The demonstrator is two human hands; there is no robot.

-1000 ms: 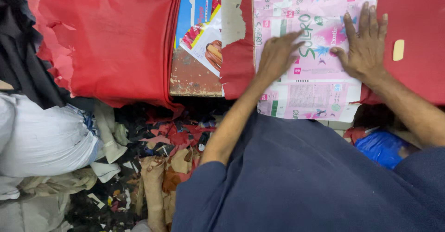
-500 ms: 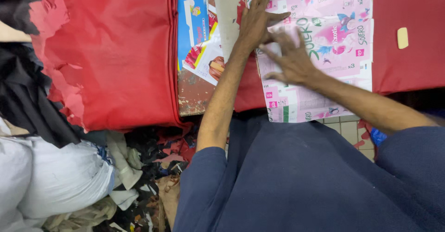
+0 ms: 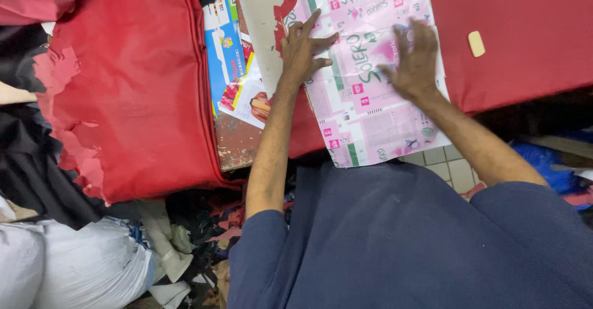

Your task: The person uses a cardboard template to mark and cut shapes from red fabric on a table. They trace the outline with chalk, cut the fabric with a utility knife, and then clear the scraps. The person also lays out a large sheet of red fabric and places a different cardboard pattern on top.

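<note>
A pink printed sheet [image 3: 370, 80], flattened packaging card by the look of it, lies spread flat under both hands. It is covered in small pink squares, green strips and lettering, with a paler panel of fine print near its lower edge. The left hand [image 3: 304, 48] presses on its left margin, fingers splayed, thumb side resting partly off the sheet. The right hand [image 3: 412, 59] lies palm down on its upper right part. The sheet sits slightly skewed, its long side running away from the person. Its lower end juts out toward the body, beyond both wrists, and hangs past the table edge.
</note>
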